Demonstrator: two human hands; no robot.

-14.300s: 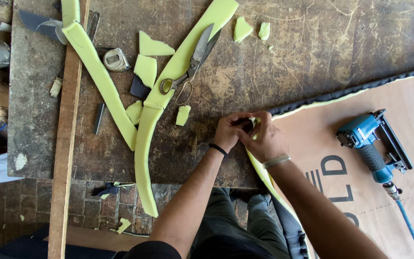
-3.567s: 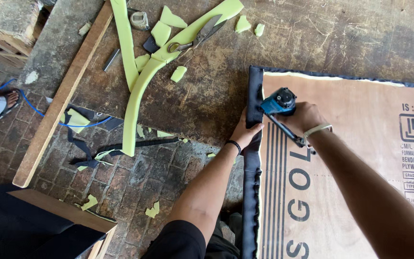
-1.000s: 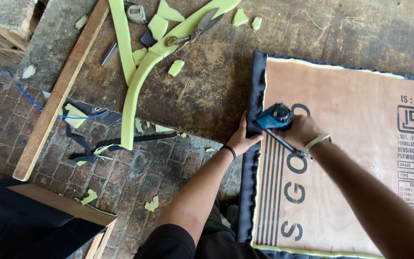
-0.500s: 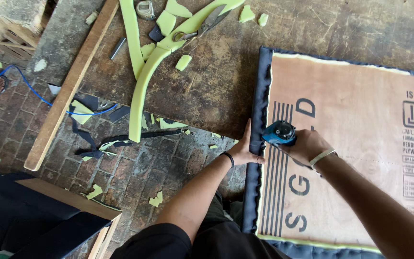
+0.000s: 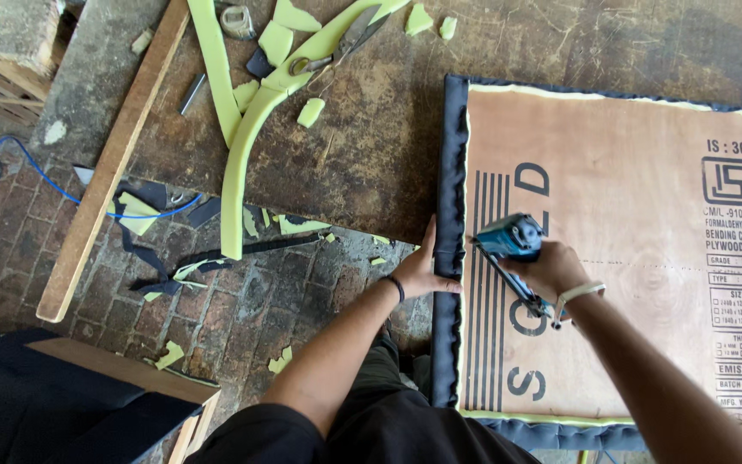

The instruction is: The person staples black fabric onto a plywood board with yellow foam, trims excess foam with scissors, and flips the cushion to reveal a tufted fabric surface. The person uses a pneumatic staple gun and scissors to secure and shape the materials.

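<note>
Here, a blue staple gun [image 5: 510, 239] is gripped in the right hand [image 5: 551, 271], its nose set on the plywood panel [image 5: 629, 215] just inside the dark fabric edge [image 5: 450, 172]. That fabric is pressed flat against the panel's left side by the left hand [image 5: 422, 268], palm down. The panel lies on a worn workbench [image 5: 371, 146], with strips of green foam [image 5: 246, 137] and scissors [image 5: 337, 47] well apart from it.

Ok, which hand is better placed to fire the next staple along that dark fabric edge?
Probably the right hand: it grips the blue staple gun, nose by the dark fabric edge. The left hand presses that fabric against the plywood panel.
</note>
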